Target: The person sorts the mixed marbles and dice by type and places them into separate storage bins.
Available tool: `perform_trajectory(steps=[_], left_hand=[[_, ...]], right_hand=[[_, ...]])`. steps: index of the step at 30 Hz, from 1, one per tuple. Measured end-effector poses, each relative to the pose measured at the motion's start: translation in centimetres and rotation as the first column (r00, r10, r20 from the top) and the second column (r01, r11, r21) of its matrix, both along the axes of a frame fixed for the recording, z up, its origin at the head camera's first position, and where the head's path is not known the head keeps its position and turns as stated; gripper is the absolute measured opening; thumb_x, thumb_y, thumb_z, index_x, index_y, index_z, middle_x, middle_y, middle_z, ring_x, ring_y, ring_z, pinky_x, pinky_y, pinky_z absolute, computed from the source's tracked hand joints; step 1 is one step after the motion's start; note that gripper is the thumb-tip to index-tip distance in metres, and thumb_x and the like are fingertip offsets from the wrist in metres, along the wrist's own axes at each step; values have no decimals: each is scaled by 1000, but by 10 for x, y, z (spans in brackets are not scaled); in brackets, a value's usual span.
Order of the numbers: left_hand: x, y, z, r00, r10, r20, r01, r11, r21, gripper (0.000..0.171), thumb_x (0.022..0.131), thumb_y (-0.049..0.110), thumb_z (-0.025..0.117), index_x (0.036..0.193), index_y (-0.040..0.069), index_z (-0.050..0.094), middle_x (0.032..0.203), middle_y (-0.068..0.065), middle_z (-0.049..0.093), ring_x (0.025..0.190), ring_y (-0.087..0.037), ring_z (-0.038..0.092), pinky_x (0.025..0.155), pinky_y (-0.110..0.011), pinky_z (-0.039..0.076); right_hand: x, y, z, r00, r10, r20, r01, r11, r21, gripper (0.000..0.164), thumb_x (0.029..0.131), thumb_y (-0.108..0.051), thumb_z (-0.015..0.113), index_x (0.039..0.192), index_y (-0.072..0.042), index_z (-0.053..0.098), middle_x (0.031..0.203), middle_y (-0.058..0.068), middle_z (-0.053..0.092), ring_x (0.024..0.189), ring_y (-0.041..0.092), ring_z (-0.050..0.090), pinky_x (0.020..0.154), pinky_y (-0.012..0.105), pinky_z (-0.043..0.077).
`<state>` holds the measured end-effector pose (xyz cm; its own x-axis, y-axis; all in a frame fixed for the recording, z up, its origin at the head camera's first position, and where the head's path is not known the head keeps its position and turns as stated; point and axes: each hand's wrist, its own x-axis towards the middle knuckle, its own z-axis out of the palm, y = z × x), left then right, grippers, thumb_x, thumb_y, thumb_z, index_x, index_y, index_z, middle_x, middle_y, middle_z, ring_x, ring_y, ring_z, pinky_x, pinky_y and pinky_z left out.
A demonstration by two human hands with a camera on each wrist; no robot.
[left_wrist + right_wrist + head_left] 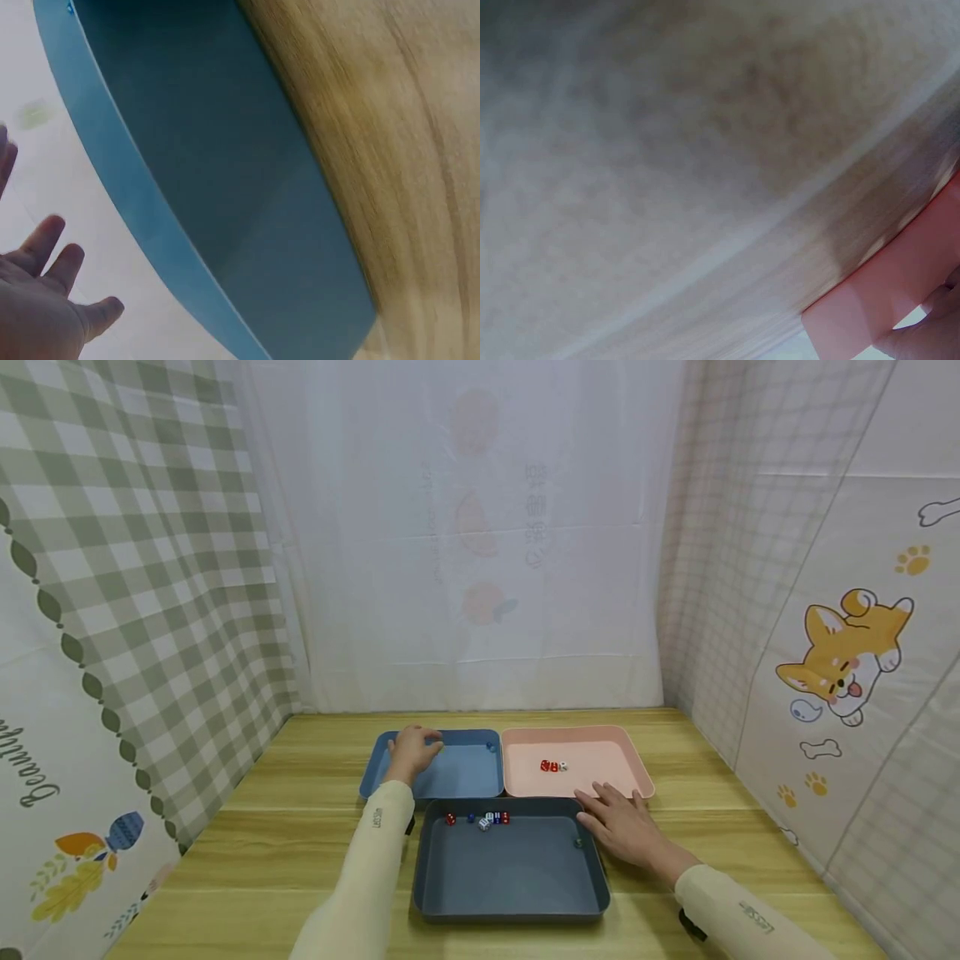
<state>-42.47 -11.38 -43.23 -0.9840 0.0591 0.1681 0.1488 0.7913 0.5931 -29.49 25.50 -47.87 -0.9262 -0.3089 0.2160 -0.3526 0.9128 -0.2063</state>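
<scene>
My left hand (412,750) is over the left part of the blue tray (461,785), its fingers spread and nothing between them; the left wrist view shows the same loose fingers beside the tray wall (217,195). A small blue die (491,746) lies near that tray's back right corner. My right hand (618,825) lies with spread fingers between the dark grey tray (510,885) and the pink tray (577,743), fingertips right at the pink rim. Along the grey tray's back edge are a red die (450,819) and several red, white and blue dice (490,818).
Two red dice (550,766) and a white die (563,766) sit in the pink tray. A dark green die (578,842) is at the grey tray's right side. The wooden table (300,827) is enclosed by a white back curtain (480,677) and patterned side cloths (202,527).
</scene>
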Motion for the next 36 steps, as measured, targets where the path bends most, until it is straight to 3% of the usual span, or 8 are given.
perform_trajectory(steps=[4,12,19,23,27,32,36], left_hand=[[-3,3,0,1000,6,-3,-6,1000,-5,32,100,23,61,130,13,67,150,-18,43,140,-41,33,114,-67,11],[-2,15,5,999,-18,-27,18,1000,9,30,98,26,66,124,12,70,145,-18,49,138,-37,38,113,-65,16],[-3,35,8,996,-75,-54,76,997,9,30,96,26,69,122,11,71,141,-15,54,137,-35,40,113,-61,21],[-3,54,11,988,-143,-60,144,989,14,32,95,26,70,123,11,71,141,-14,54,137,-34,41,113,-58,22],[4,77,15,967,-252,-43,253,967,23,33,95,26,70,124,12,71,144,-14,51,139,-35,38,114,-58,22],[21,106,15,920,-391,-24,391,920,26,28,94,27,71,120,15,73,145,-13,49,138,-34,40,114,-58,24],[34,127,10,883,-469,-1,469,883,-31,26,93,29,72,115,15,76,145,-10,50,138,-30,41,113,-56,28]], right_hand=[[0,0,0,1000,-1,0,1,1000,-2,53,104,-46,45,145,-13,54,149,23,44,140,45,34,106,76,14],[-1,-1,0,1000,-3,-2,3,1000,-10,52,104,-45,45,145,-13,54,149,23,44,140,45,34,107,75,14],[-1,-1,0,1000,1,2,-1,1000,-12,52,104,-45,45,145,-13,54,149,24,44,139,45,34,106,75,14],[-1,-1,0,1000,3,4,-3,1000,-13,53,104,-45,46,145,-13,54,149,24,43,140,45,34,106,76,14],[-1,0,-1,1000,5,0,-5,1000,-13,52,104,-45,46,145,-13,54,149,24,44,139,45,34,106,76,14],[-2,-1,0,1000,-1,10,1,1000,-1,53,104,-46,44,145,-14,54,149,23,43,140,46,34,106,76,14],[-3,-2,-1,1000,-3,10,3,1000,3,53,104,-47,44,145,-14,54,149,24,44,139,46,34,106,76,14]])
